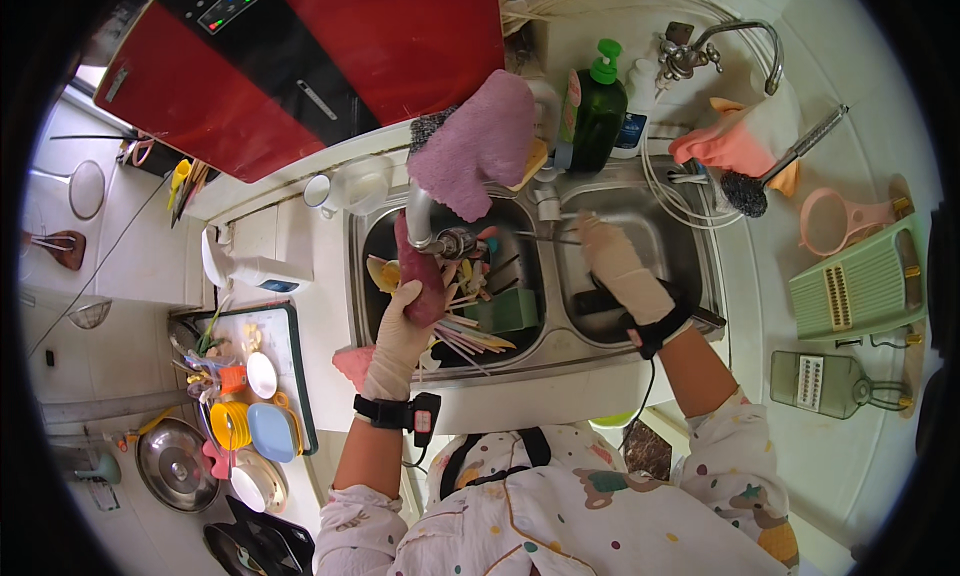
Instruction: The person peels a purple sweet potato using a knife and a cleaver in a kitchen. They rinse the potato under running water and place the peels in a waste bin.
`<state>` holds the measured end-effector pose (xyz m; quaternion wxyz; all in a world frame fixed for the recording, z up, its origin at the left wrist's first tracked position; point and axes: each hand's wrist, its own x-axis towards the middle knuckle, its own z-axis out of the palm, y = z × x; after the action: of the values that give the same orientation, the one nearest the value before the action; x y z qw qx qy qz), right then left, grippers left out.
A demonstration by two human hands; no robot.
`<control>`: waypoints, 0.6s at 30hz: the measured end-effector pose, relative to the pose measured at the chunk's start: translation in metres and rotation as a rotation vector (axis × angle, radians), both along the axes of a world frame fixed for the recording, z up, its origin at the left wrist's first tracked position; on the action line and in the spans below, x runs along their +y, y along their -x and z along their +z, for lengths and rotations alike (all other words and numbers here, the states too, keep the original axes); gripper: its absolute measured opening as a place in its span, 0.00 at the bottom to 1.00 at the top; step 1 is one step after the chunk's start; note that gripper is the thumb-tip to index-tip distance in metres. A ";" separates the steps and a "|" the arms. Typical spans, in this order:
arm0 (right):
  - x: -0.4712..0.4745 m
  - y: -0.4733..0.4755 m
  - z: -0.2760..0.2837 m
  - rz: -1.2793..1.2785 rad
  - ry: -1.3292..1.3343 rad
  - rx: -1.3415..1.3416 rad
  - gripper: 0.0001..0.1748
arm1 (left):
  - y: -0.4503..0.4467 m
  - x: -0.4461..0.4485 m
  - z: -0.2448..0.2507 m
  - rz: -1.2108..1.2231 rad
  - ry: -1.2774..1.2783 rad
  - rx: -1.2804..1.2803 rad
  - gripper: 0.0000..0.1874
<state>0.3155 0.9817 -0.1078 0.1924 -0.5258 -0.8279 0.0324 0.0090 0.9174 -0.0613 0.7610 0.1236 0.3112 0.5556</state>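
Note:
My left hand (397,336), in a pale glove, is closed around the lower end of a reddish-purple sweet potato (421,276), held over the left sink basin beside the faucet. Above the right basin (675,276) is my right hand (619,261), also gloved and slightly blurred; a thin dark utensil (547,237) extends leftward from its fingers. Beneath the sweet potato, the left basin holds a bundle of chopsticks (469,339), a green plastic container (514,311) and several small utensils. A purple cloth (480,144) drapes over the faucet.
A dark-handled object (600,302) lies in the right basin. Behind the sink stand a green pump bottle (598,110) and a white bottle (636,107). Left of it are a spray bottle (259,270) and a tray (300,373) of dishes. Green graters (862,283) hang on the right wall.

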 end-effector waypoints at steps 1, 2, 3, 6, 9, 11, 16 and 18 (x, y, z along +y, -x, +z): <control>-0.004 0.008 -0.002 0.043 0.030 -0.008 0.13 | 0.000 0.001 0.000 -0.011 -0.019 -0.003 0.34; -0.006 0.016 -0.003 0.099 0.029 0.003 0.14 | 0.001 0.001 0.001 -0.029 -0.028 0.034 0.34; -0.006 0.024 -0.003 0.099 0.156 0.036 0.14 | 0.001 0.000 0.001 -0.029 -0.009 0.041 0.34; -0.002 0.050 -0.001 -0.182 0.841 0.522 0.12 | 0.002 -0.001 0.003 -0.036 -0.003 0.061 0.35; 0.000 0.062 0.004 -0.245 0.906 0.680 0.10 | 0.002 -0.002 0.005 -0.046 0.015 0.055 0.35; 0.004 0.065 0.007 -0.178 0.930 0.713 0.11 | 0.002 -0.002 0.005 -0.056 0.010 -0.005 0.34; 0.007 0.062 0.013 -0.259 1.011 0.782 0.11 | 0.003 -0.002 0.004 -0.043 0.047 0.010 0.34; 0.006 0.056 0.015 -0.307 1.049 0.800 0.11 | 0.003 -0.001 0.004 -0.037 0.055 0.001 0.34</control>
<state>0.2595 0.9873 -0.0931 0.2055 -0.6087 -0.4838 0.5944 0.0056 0.9163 -0.0575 0.7740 0.1087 0.3245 0.5327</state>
